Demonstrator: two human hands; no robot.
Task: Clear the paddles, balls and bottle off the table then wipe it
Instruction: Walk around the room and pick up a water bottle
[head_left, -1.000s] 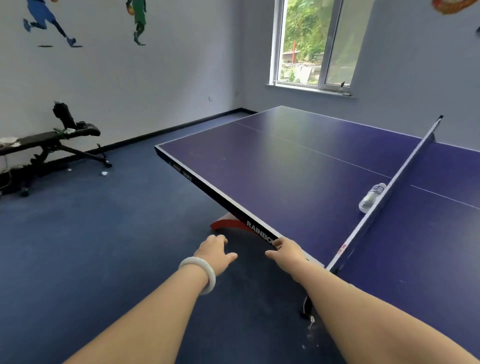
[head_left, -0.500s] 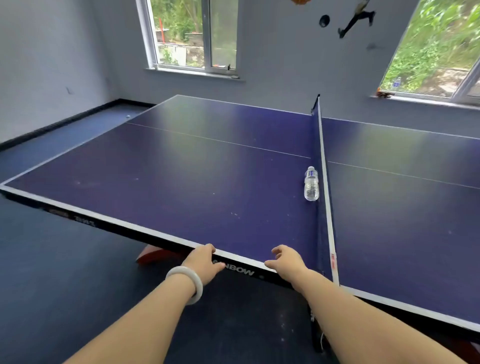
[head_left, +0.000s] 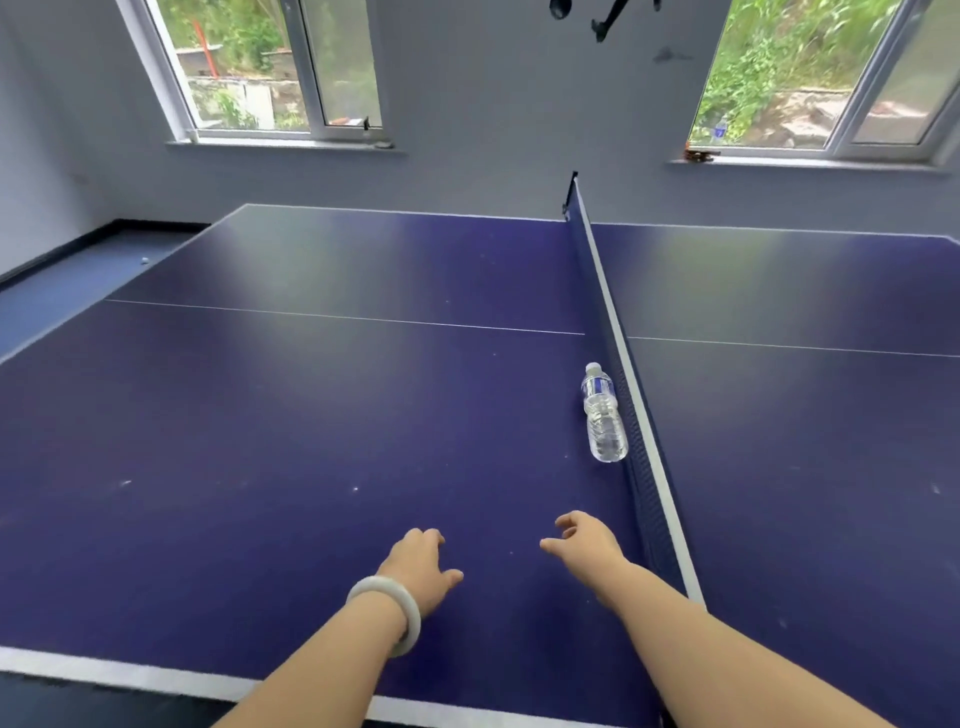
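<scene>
Both hands extend over the blue table (head_left: 260, 441), empty: left hand (head_left: 418, 564) with loose fingers, wearing a pale bangle (head_left: 389, 613); right hand (head_left: 584, 543) relaxed, nearer the net (head_left: 618, 332). Clear bottle (head_left: 602, 415) lies on its side against the net's left face, beyond the right hand.

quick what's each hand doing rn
Left hand: open, fingers relaxed, holding nothing, over the table.
Right hand: open, holding nothing, short of the bottle.
</scene>
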